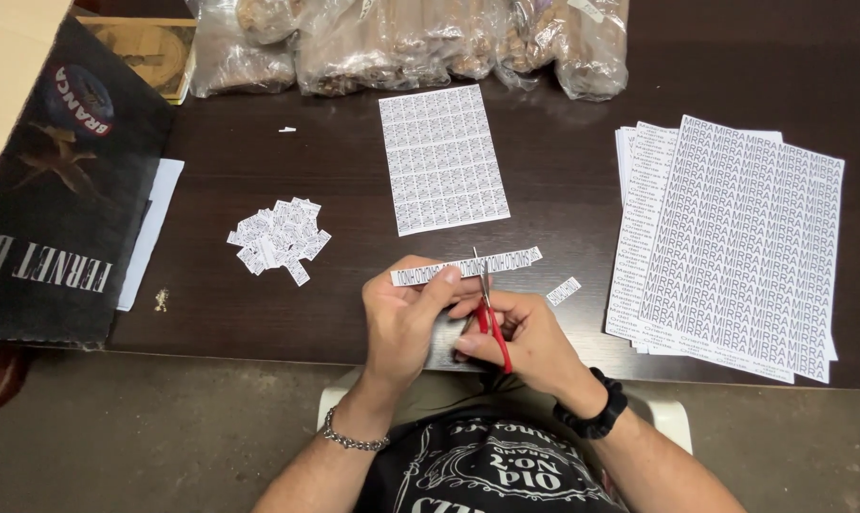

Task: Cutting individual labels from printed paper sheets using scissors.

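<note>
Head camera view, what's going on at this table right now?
A seated person is cutting a printed paper strip into small labels. The left hand holds the strip while the right hand works red-handled scissors across it. A pile of cut labels lies to the left on the dark table, one loose label to the right. An uncut printed sheet lies ahead, a stack of printed sheets at right, and clear bags along the far edge.

We see a dark brown wooden counter [259,313] under even light, its near edge running across the view, and below it a worn grey-brown floor [164,437].
</note>
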